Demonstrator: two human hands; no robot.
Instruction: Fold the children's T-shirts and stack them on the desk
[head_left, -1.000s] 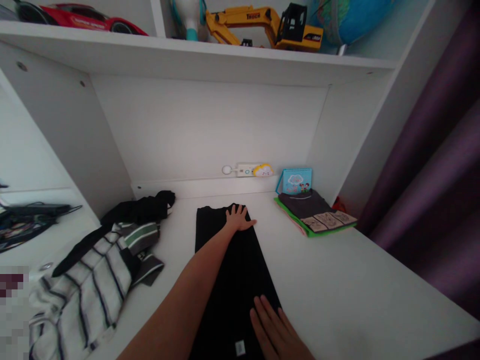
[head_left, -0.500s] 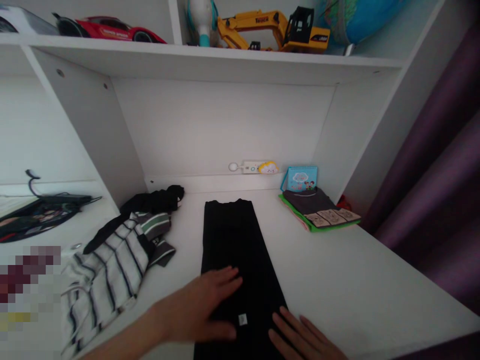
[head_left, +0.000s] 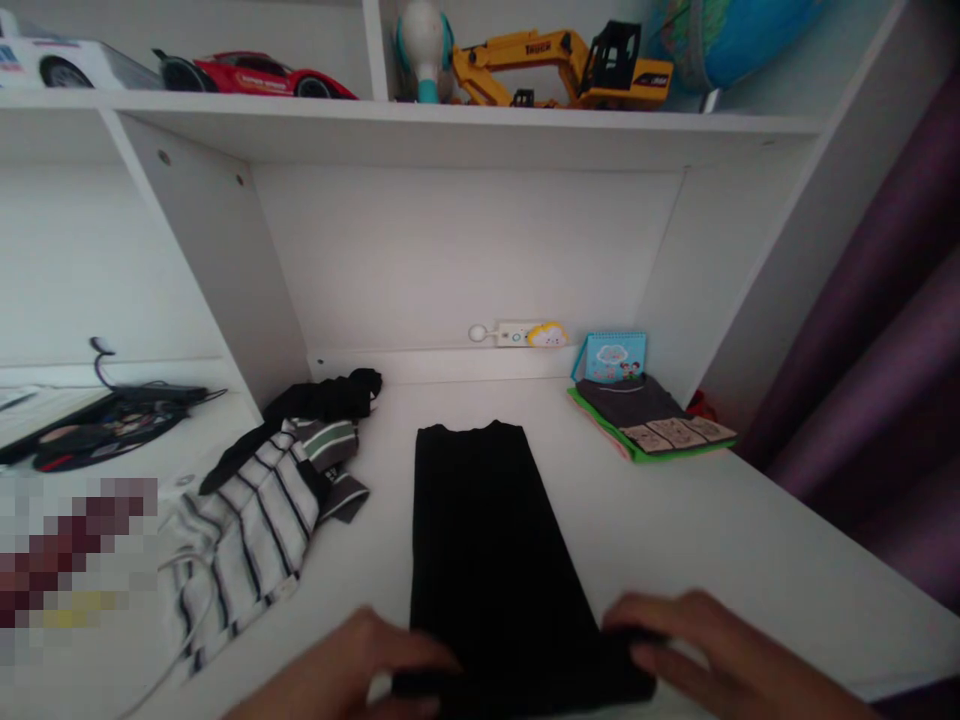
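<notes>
A black shirt, folded into a long narrow strip, lies on the white desk in front of me. Its far edge is slightly wavy. At its near left corner my left hand pinches the cloth between thumb and fingers. My right hand grips the near right corner, thumb below and fingers above. Between the hands the near end is raised a little and bent over. Parts of both hands are blurred, and the lower edge of the picture cuts them off.
Left lie a striped garment, a grey-green striped piece and a black cloth. Folded clothes lie back right, by a blue desk calendar. A power strip runs along the back wall, below a toy shelf.
Both hands went from lying flat on the shirt to gripping its near corners. That end has been lifted and bent, and its small white label no longer shows. The view shifted slightly left.
</notes>
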